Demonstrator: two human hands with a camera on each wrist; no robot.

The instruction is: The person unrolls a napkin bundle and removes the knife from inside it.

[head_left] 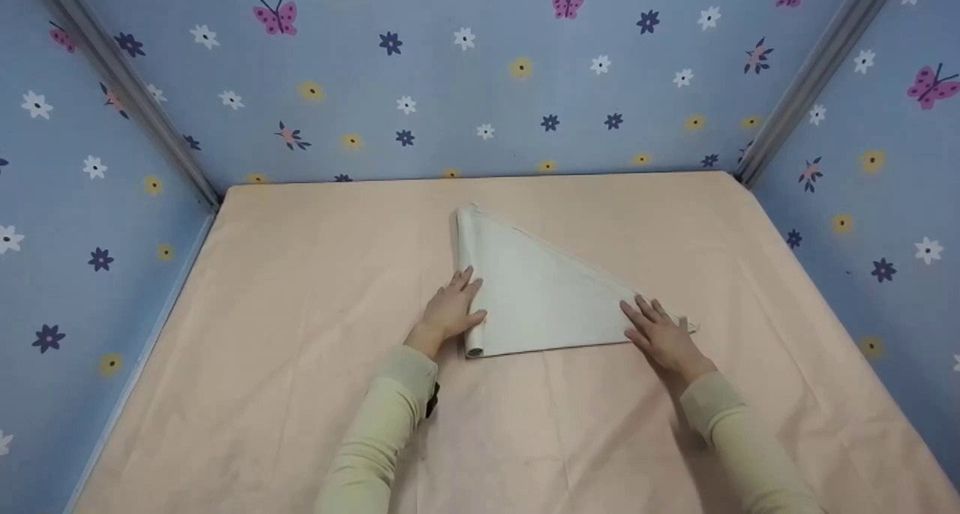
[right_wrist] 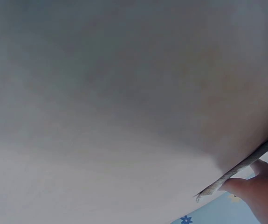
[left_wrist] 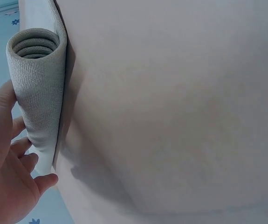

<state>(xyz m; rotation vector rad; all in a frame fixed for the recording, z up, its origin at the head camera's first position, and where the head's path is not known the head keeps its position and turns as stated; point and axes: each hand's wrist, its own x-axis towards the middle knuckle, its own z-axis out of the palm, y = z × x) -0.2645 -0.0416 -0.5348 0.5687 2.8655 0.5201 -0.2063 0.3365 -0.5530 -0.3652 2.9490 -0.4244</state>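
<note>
A pale towel (head_left: 551,296) lies on the table as a triangle, its left side wound into a narrow roll (head_left: 469,236). The left wrist view looks at the near end of that roll (left_wrist: 37,88), where several coiled layers show. Fingers spread, my left hand (head_left: 450,309) rests on the roll's lower part, the thumb toward the flat cloth. My right hand (head_left: 664,339) lies with extended fingers on the triangle's right part, close to its pointed corner. In the right wrist view only the towel's edge (right_wrist: 243,165) and part of the right hand (right_wrist: 262,193) appear.
A peach cloth with faint creases covers the table (head_left: 300,296). Blue panels with flowers and butterflies (head_left: 480,79) stand at the back and both sides, with grey posts (head_left: 817,71) at the back corners.
</note>
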